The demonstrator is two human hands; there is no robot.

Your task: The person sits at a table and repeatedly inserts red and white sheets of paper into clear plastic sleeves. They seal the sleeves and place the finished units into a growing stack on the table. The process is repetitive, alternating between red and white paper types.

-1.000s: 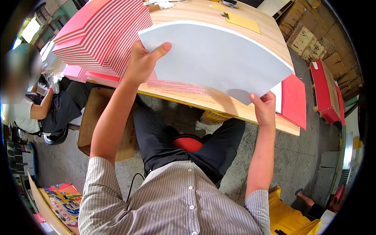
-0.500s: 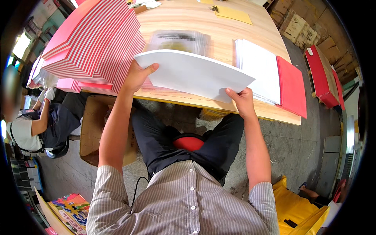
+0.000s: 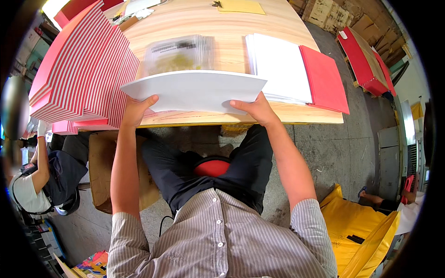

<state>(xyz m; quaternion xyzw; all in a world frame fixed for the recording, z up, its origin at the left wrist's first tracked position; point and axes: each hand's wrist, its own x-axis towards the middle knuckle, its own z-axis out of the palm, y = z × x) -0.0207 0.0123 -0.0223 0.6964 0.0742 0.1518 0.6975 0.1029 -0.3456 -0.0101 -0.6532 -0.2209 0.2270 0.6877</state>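
Observation:
A white sheaf of paper or thin board stands tilted on its long edge above the table's near side. My left hand is closed on its left end, with the thumb across the near face. At the other end my right hand grips it likewise, thumb in front and fingers hidden behind. Just beyond it lies a pile of clear plastic sleeves, partly covered by the sheaf. A tall stack of red-and-white layered sheets rises beside my left hand. Right of my right hand are white sheets overlapping red sheets.
The wooden table has a yellow clipboard at its far side. A cardboard box sits on the floor below left. Another person is at the left. A yellow bag lies at lower right, and a red stack stands beyond the table.
The sheaf has come from a slant, lower at its right, to nearly level. My right hand has risen with it. The whole view has shifted, so the table items appear further left.

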